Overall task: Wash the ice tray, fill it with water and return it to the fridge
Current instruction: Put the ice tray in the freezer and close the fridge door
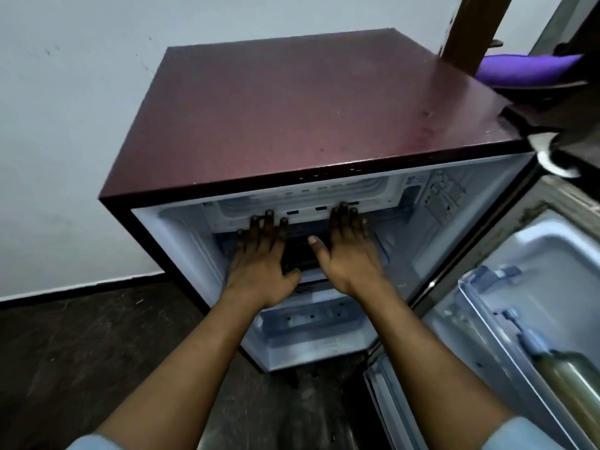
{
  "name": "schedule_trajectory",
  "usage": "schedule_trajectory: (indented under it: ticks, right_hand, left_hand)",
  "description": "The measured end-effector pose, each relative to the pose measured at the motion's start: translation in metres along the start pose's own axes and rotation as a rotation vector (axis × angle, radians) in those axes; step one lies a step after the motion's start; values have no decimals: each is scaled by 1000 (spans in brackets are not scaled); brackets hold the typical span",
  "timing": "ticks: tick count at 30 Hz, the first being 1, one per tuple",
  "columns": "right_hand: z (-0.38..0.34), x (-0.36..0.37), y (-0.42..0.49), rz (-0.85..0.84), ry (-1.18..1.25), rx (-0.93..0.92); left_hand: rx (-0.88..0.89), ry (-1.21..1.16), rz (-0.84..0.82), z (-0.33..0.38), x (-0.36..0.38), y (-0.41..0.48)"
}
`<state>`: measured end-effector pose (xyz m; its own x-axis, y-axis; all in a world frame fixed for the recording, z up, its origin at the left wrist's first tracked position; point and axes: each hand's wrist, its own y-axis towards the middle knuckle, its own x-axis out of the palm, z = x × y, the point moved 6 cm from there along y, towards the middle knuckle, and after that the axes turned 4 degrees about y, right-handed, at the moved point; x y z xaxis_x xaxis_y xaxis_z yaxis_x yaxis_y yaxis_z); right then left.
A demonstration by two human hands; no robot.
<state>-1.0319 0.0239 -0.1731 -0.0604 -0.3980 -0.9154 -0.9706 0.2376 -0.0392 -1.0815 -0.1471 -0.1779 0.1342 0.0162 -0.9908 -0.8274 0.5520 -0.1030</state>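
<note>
Inside fridge (292,108) top: left hand (263,254), right hand (349,251) flat, fingers straight, gripping nothing; uneven push could spill dark tray (303,254).

I can read no word or number anywhere before me. Inside the fridge (292,102), on the white lining at the far right just under its top edge, a small blue-and-white sticker (416,180) sits beside a larger pale printed sheet (445,197) (grey lines and blocks, nothing clearer). Both carry print, but it is too small and blurred for me to make out any letter, brand or figure.
</note>
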Motion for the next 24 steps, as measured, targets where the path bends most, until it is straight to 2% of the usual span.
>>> schedule_trajectory:
  ticks: [3,6,10,15,24]
  right_hand:
    - [-5,-10,-38,-104,0,24]
    - [-12,-25,-95,-154,47,63]
    - [-23,-62,-163,-35,44,106]
    - [-32,-118,-239,115,-75,132]
    - [-2,-183,-367,382,-258,393]
  left_hand:
    - [21,36,-73,9,-6,-30]
    - [127,106,-107,26,-11,-62]
    - [329,110,-51,53,-27,-84]
    - [575,141,114,108,-61,-92]
    - [973,67,321,237,-116,-122]
